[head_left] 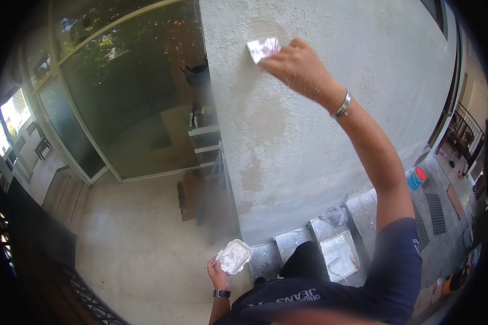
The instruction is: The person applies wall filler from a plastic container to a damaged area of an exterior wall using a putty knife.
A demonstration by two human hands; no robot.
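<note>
Seen from above through a fisheye lens, a person's right hand is raised high to a pale wall, pinching a blade between thumb and fingers. The blade is a thin, flat, four-sided sheet, shiny silver with pinkish reflections. It points left from the fingertips, its straight free edge running steeply, the lower corner farther right than the upper. The visible part is slightly longer sideways than high; the fingers cover the rest, so its full length cannot be told. It is up against or very close to the wall; whether the edge touches is unclear.

The wall is rough and crusty with raised white specks, broken by smoother tan-grey patches below the hand. White flecks dot the right forearm, and a metal bracelet circles the wrist.

Low down, the left hand grips the left side of a tub: shallow, white, round-cornered, its open top facing up and its inside smeared with whitish paste. A dark watch is on that wrist.

On the grey steps lies a rectangular, white-smeared tray, its long axis slanting down to the right. Above it sits crumpled clear plastic.
</note>
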